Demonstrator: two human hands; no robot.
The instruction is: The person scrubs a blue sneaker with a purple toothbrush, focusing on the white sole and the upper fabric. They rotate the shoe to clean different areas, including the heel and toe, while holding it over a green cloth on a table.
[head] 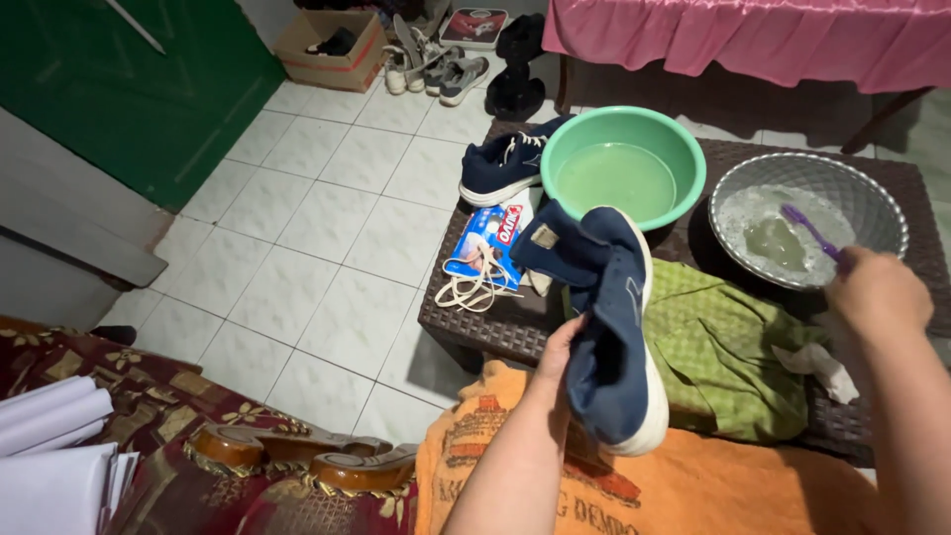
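White floor tiles surrounded a dark wicker table [495, 327]; left hand [557, 357] gripped a navy shoe [606, 327], right hand [877, 292] clasped a purple toothbrush [807, 228] over a soapy grey basin [872, 203].

The floor [317, 208] is laid with pale square tiles, glossy and lightly mottled. A dark green wall [129, 89] fills the upper left, with a grey ledge [69, 238] jutting out below it. At the far end a cardboard box [332, 50] sits on the tiles beside a cluster of grey shoes [436, 64] and a dark pair [515, 69]. A pink cloth with a frilled hem [743, 40] drapes over a piece of furniture at the top right. The low counter [475, 317] is dark woven wicker. At the lower left, a red patterned sofa [149, 416] with a carved wooden arm [297, 461] carries white paper [54, 446]. Light is dim and even.
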